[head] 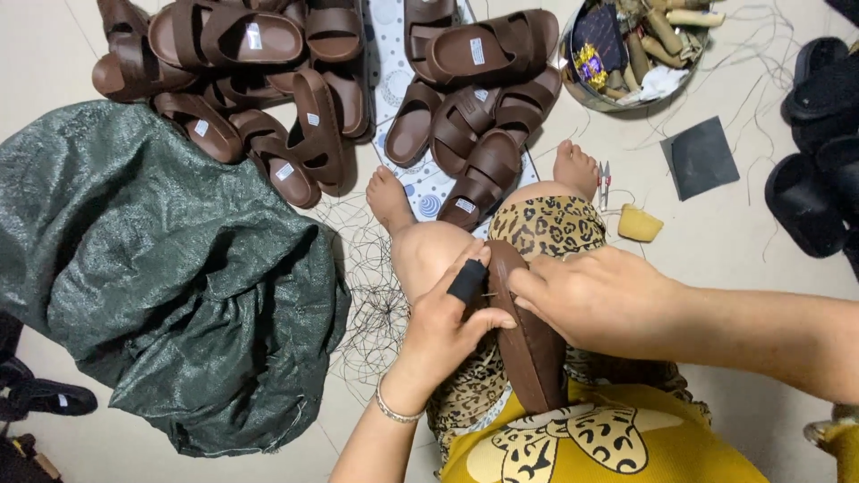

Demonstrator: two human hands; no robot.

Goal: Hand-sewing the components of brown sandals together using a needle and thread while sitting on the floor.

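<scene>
1. Yellow shirt with a leopard-print figure point(591, 443) fills the bottom edge, closest of all.
2. Just above it, a brown sandal sole point(530, 344) stands on edge across the person's lap, against the leopard-print shorts point(548, 225).
3. Her left hand point(447, 326) is curled around the sole's left side, a black sleeve on the forefinger, with a needle point(489, 294) showing beside it.
4. Her right hand point(595, 300) is folded over the sole from the right, fingers pressed to its upper edge.
5. Loose thread point(371, 286) tangles on the floor beside a dark green sack point(161, 268).
6. Beyond her feet lie piled brown sandals point(268, 80) and a metal bowl point(626, 54) of spools.
</scene>
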